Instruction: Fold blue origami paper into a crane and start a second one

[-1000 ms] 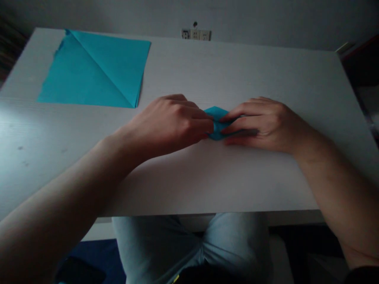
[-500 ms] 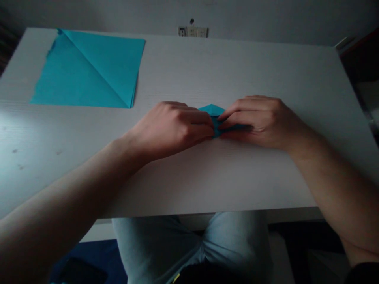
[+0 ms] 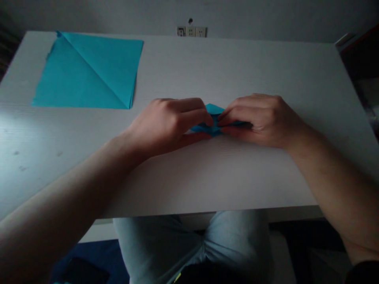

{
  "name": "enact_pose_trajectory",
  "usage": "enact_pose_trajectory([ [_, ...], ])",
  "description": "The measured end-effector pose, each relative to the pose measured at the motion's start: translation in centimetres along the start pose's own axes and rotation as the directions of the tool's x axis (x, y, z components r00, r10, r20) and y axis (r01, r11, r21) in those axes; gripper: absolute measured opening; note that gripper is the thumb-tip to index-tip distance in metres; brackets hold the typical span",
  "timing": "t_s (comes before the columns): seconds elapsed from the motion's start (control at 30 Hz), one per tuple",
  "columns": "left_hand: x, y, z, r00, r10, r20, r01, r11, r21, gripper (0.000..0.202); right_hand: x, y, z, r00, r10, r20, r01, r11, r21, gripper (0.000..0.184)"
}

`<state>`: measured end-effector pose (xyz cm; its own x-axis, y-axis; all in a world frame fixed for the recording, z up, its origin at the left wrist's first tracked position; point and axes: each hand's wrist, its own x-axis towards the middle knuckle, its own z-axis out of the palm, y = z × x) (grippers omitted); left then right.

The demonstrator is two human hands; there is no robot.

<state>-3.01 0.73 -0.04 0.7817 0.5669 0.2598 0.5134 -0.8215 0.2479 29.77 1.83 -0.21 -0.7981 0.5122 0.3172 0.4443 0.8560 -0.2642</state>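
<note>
A small, many-sided piece of folded bright-blue paper lies low on the pale, faintly wood-grained tabletop, between the person's bare left hand and bare right hand. Its far edge rises to a blunt, shallow peak; darker creases and raised flaps show between the fingertips. The left hand grips it, bent fingers on top and the thumb stretched along the near edge. The right hand grips the opposite side, fingertips pressing from above and the thumb close to the near edge; the part under these fingers is mostly hidden.

Toward the far left lies a larger 4-sided sheet of matt blue paper, crossed by 1 straight diagonal crease. Its left edge is ragged, its right side crisp and slightly layered. Behind the tabletop, a pale 3-part wall socket is set in a smooth grey wall. Faded blue denim trousers show below the near edge.
</note>
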Motion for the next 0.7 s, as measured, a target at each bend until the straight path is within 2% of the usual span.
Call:
enact_pose_trajectory([
  [0.13,0.2,-0.2,0.3,0.987,0.138,-0.079,-0.126,0.981,0.145,0.034,0.0,0.1,0.5,0.994,-0.105,-0.041,0.100,0.989,-0.113,0.019],
  [0.23,0.4,-0.1,0.7,0.979,0.188,-0.076,-0.170,0.965,0.200,0.041,0.3,-0.2,0.7,0.990,-0.127,-0.052,0.117,0.979,-0.166,0.027],
  [0.33,0.5,0.2,0.8,0.992,0.105,-0.067,-0.092,0.980,0.177,0.043,0.5,-0.9,0.7,0.999,-0.003,-0.034,0.000,0.996,-0.088,0.031],
  [0.43,0.6,0.5,0.8,0.996,0.036,-0.081,-0.027,0.995,0.099,0.037,0.7,-1.4,0.5,0.994,0.113,0.004,-0.113,0.993,0.016,0.022],
  [0.57,0.5,0.5,0.8,0.995,0.019,-0.101,-0.020,1.000,-0.012,0.029,0.7,-1.4,0.7,0.993,0.115,-0.012,-0.114,0.991,0.070,0.015],
  [0.7,0.5,0.4,0.9,0.997,-0.015,-0.072,0.012,0.999,-0.039,0.029,0.7,-0.8,1.2,0.995,0.081,-0.057,-0.075,0.991,0.111,0.013],
])
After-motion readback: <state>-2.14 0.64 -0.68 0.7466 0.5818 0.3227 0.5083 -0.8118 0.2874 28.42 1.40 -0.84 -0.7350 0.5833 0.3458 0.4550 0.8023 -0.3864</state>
